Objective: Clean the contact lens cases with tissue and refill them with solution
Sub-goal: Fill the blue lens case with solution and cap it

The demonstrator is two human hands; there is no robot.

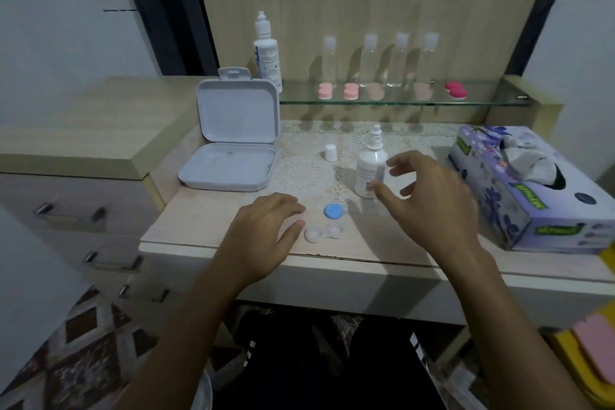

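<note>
A white contact lens case lies near the table's front edge, one well capped white, the other uncapped. Its blue cap lies just behind it. My left hand rests flat on the table beside the case, thumb nearly touching the white cap. A small uncapped solution bottle stands upright behind; its white cap sits to the left. My right hand hovers beside the bottle with fingers spread and loosely bent, holding nothing. A purple tissue box lies at right.
An open white plastic box stands at the left. On the glass shelf behind are a large solution bottle, several clear bottles and several pink lens cases. Drawers with metal handles are at the lower left.
</note>
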